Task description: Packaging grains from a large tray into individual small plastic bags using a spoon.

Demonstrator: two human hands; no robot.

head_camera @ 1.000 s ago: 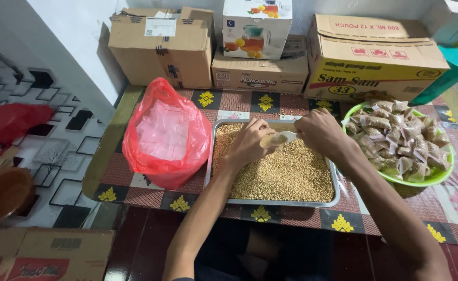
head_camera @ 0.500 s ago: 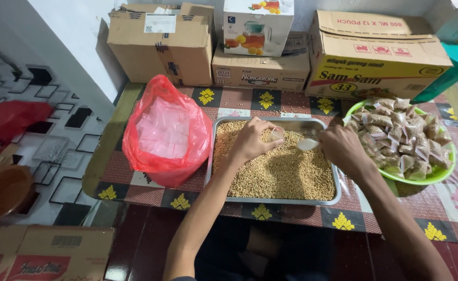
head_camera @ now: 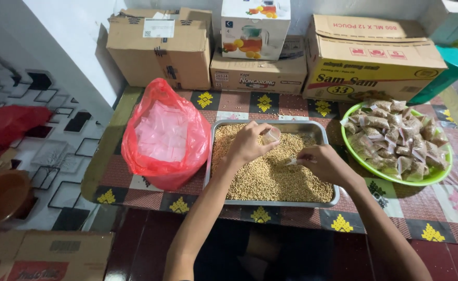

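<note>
1. Here the left hand (head_camera: 247, 144) hovers over the far part of the tray (head_camera: 270, 204), its grip closed around a small clear pouch (head_camera: 270, 136) held at the fingertips.
2. The right hand (head_camera: 325, 164) sits just right of and a little nearer than the left, low over the grains (head_camera: 263, 179); its grip is pinched narrow on a small pale thing (head_camera: 293, 162), too small to tell what it is.
3. The grains fill the tray right under both hands, tan and heaped across the whole pan.
4. Left of the left hand, touching the tray's edge, stands a red bag (head_camera: 164, 135) open at the top, with pale empty pouches inside.
5. Right of the right hand, just beside the tray, a green bowl (head_camera: 437, 174) holds a pile of filled packets (head_camera: 395, 135).
6. Beyond both hands, boxes (head_camera: 159, 49) line the wall at the back of the counter (head_camera: 447, 208), which wears a patterned cloth.
7. A teal container (head_camera: 447, 70) stands past the bowl, far right.
</note>
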